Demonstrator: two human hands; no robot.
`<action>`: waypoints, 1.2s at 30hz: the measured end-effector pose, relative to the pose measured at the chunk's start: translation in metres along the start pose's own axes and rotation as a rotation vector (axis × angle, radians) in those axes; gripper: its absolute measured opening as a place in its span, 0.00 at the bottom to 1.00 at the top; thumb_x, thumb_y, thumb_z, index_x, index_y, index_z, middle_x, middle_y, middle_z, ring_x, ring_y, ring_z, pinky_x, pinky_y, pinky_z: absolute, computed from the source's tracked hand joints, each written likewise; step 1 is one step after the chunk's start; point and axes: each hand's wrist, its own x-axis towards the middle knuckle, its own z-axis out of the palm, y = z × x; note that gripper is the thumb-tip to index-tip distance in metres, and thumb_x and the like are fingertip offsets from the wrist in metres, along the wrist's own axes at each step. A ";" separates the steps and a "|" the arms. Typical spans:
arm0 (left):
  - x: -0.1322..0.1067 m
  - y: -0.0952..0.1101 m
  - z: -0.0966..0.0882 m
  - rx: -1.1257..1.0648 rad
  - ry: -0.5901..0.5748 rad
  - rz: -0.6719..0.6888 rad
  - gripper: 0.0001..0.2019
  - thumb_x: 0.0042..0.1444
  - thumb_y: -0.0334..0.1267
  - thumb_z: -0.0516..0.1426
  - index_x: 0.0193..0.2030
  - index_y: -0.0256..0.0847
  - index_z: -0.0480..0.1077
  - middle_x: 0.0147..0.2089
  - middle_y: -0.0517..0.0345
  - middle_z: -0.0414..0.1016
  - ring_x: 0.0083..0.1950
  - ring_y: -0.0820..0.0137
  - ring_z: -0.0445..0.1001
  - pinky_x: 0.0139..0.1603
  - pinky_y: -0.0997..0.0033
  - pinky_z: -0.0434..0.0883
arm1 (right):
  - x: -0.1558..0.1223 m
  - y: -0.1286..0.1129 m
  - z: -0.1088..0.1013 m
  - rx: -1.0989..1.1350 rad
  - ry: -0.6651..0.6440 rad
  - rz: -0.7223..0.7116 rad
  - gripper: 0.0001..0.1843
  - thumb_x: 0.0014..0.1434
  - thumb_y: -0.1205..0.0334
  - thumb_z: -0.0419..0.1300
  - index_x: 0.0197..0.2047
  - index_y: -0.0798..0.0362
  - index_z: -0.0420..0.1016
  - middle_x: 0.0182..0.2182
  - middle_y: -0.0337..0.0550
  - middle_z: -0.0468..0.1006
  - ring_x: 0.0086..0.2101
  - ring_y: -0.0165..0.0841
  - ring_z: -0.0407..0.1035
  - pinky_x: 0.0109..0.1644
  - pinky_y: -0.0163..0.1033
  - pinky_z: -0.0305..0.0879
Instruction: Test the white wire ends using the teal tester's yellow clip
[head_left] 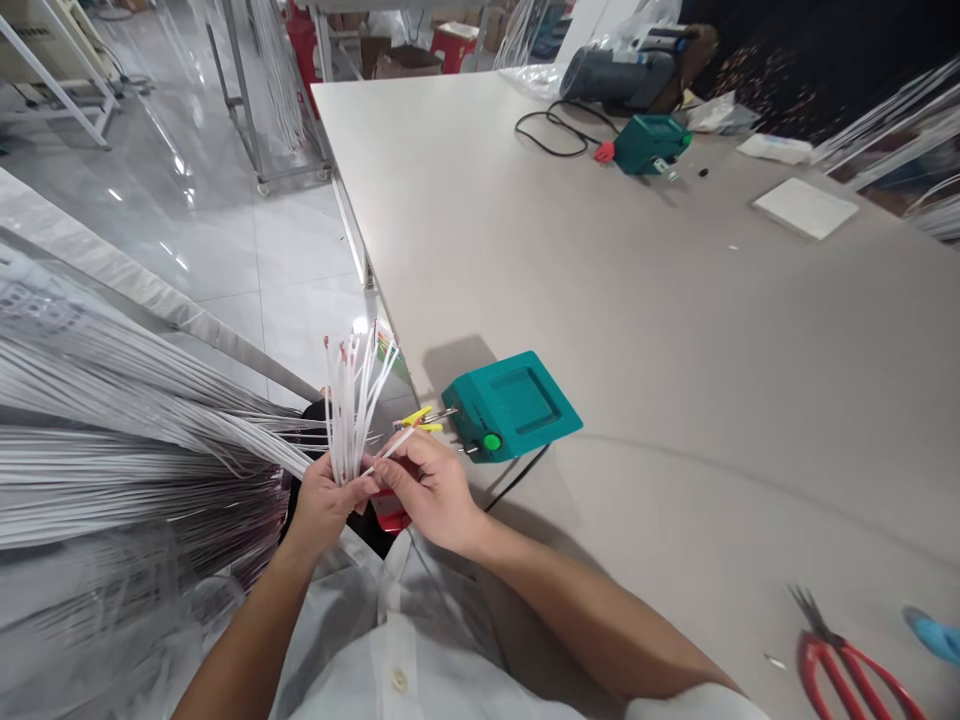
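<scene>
My left hand [324, 500] is closed round a bunch of thin white wires [352, 400] that fan upward, with bare reddish tips. My right hand [427, 485] pinches a single white wire [396, 443] pulled out of the bunch, pointing toward a small teal box [517, 405] with a green button and metal clips with yellow sleeves [424, 418] on its front. Both hands hover at the near left edge of the grey table [675, 330]. A red object shows below my hands, mostly hidden.
A thick mass of long white wires [112, 440] hangs at the left. Red-handled scissors [847, 660] lie at the near right. A second teal box [649, 143], a black cable, a white pad [805, 207] and a dark bundle sit at the far end.
</scene>
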 end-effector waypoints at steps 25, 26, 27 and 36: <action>-0.008 0.002 0.019 0.007 0.418 0.057 0.10 0.38 0.38 0.65 0.28 0.35 0.74 0.16 0.66 0.66 0.14 0.82 0.55 0.12 0.80 0.52 | -0.006 0.010 -0.002 -0.171 -0.113 -0.002 0.06 0.56 0.66 0.54 0.32 0.53 0.73 0.27 0.41 0.71 0.30 0.29 0.66 0.33 0.34 0.63; -0.008 0.003 0.020 0.020 0.415 0.054 0.11 0.38 0.38 0.65 0.29 0.35 0.74 0.15 0.67 0.64 0.14 0.82 0.54 0.12 0.80 0.52 | -0.005 0.009 -0.003 -0.143 -0.060 0.002 0.07 0.56 0.66 0.54 0.33 0.53 0.73 0.28 0.42 0.72 0.30 0.29 0.66 0.34 0.34 0.63; -0.009 0.004 0.021 0.041 0.407 0.047 0.10 0.39 0.39 0.65 0.29 0.35 0.74 0.14 0.68 0.63 0.13 0.82 0.53 0.12 0.80 0.52 | -0.003 0.007 -0.005 -0.119 -0.023 0.008 0.06 0.56 0.66 0.54 0.33 0.53 0.73 0.28 0.42 0.72 0.30 0.29 0.66 0.34 0.34 0.63; -0.018 0.011 0.029 0.204 0.352 0.054 0.08 0.37 0.37 0.65 0.26 0.36 0.76 0.17 0.63 0.69 0.22 0.72 0.68 0.20 0.75 0.64 | 0.001 0.006 -0.004 -0.022 0.008 0.001 0.07 0.54 0.67 0.56 0.26 0.53 0.74 0.23 0.39 0.72 0.26 0.28 0.65 0.30 0.33 0.62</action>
